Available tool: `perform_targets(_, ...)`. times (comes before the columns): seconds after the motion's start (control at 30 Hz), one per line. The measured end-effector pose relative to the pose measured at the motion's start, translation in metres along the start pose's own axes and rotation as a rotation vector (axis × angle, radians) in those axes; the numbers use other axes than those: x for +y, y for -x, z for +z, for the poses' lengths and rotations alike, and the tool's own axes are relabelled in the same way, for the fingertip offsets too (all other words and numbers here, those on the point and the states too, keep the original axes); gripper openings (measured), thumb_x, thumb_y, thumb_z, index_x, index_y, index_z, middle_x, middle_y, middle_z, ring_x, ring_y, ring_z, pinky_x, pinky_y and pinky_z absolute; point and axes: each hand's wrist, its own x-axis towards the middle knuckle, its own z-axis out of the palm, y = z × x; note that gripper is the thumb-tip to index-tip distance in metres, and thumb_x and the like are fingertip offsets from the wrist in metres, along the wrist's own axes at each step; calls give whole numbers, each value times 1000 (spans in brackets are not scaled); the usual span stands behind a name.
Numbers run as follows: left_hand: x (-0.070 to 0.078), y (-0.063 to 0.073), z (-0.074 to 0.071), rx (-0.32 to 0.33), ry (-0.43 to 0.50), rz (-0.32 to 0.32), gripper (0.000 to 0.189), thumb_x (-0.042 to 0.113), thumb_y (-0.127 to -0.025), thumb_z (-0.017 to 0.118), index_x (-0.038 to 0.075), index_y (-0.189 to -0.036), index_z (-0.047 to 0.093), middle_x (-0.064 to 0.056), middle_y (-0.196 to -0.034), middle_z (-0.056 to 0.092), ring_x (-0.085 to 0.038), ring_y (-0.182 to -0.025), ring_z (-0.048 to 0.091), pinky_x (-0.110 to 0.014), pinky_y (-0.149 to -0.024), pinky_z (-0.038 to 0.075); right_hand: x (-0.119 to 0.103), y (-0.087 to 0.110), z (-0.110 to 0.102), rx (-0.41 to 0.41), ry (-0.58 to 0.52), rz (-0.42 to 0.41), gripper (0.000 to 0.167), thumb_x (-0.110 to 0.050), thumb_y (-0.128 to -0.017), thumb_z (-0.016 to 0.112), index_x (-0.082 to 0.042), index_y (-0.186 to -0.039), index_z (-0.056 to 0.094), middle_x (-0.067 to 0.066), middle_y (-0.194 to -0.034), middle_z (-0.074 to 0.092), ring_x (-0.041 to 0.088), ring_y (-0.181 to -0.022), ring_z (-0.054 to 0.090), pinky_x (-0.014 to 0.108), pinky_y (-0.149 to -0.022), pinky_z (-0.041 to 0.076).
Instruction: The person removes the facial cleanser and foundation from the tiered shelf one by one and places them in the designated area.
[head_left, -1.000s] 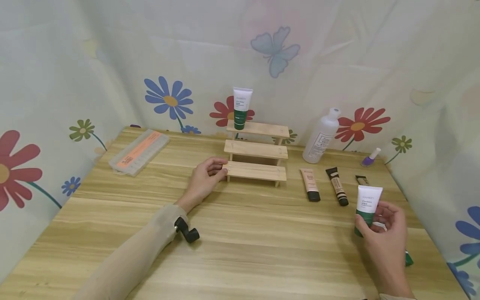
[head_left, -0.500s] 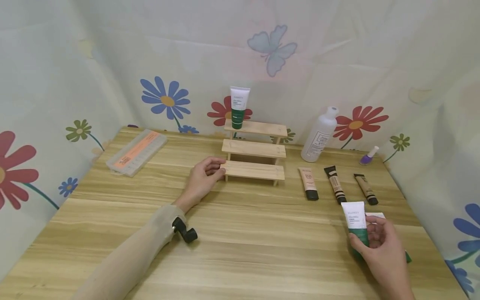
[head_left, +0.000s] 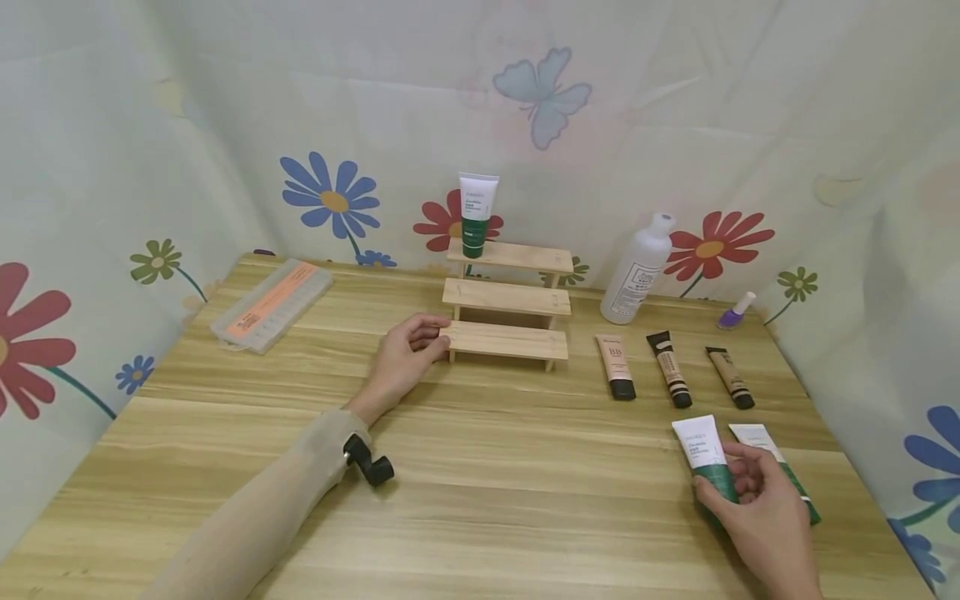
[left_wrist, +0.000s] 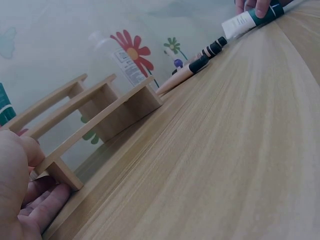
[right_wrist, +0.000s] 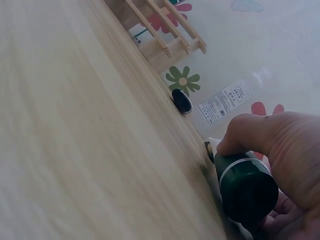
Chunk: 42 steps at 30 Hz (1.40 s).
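Note:
My left hand [head_left: 406, 360] grips the left end of the lowest step of a three-tier wooden display stand [head_left: 506, 340]. In the left wrist view its fingers [left_wrist: 47, 207] lie around the stand's front leg. My right hand [head_left: 767, 508] pinches a white and green squeeze tube [head_left: 702, 446] between thumb and fingers, tilted low over the table at the right. The tube's green cap end [right_wrist: 247, 192] faces the right wrist camera. Beside that hand lies a second white and green tube [head_left: 798, 487], partly hidden by it. A matching third tube [head_left: 477, 212] stands upright on the top step's left end.
A BB cream tube [head_left: 617, 367], a black and beige tube [head_left: 670, 369] and a smaller tan tube [head_left: 729, 377] lie right of the stand. Behind them stand a white bottle [head_left: 637, 271] and purple nail polish [head_left: 736, 311]. A clear flat case [head_left: 273, 307] lies at the back left.
My right hand has moved the held tube down and slightly left, tilting it closer to the table. The tan tube and the second green tube are now more exposed. My left hand stays on the stand.

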Motion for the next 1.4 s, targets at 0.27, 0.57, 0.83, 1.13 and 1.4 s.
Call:
perform_targets(0.27, 0, -1, 0, 1, 0, 8, 27, 19, -109, 75, 14, -135, 75, -11, -129, 78, -26, -121, 73, -39, -104, 61, 0, -1, 1, -35, 39, 43, 65, -24, -92, 95, -3, -146, 65, 14, -117, 65, 6, -89, 54, 9, -70, 46)
perform_targets(0.57, 1, -3, -1, 2, 2, 19, 27, 17, -109, 75, 12, -135, 75, -12, -127, 78, -26, -119, 74, -33, -101, 62, 2, -3, 0, -9, 89, 11, 55, -27, -93, 93, -4, -139, 73, 11, -109, 72, 4, -83, 55, 13, -66, 44)
perform_targets(0.83, 1, 0, -1, 3, -2, 12, 27, 18, -109, 75, 13, -135, 75, -12, -127, 79, -27, -119, 74, -32, -100, 62, 2, 0, -1, 32, 64, 14, 55, -24, -94, 93, -2, -140, 72, 18, -129, 77, -3, -82, 54, 8, -67, 42)
perform_targets(1.13, -1, -1, 0, 6, 7, 21, 27, 17, -109, 75, 12, -135, 75, -13, -126, 78, -27, -118, 74, -29, -98, 62, 0, 0, -3, 69, 10, 58, 54, -24, -96, 90, -8, -144, 71, 18, -129, 74, 4, -83, 53, 10, -67, 42)
perform_targets(1.4, -1, -2, 0, 7, -20, 37, 28, 19, -109, 76, 12, -136, 75, -11, -128, 78, -24, -122, 72, -38, -108, 59, -14, 2, 2, 203, -187, 79, 55, -13, -94, 90, -15, -146, 71, 0, -129, 67, -1, -96, 62, 7, -71, 47)
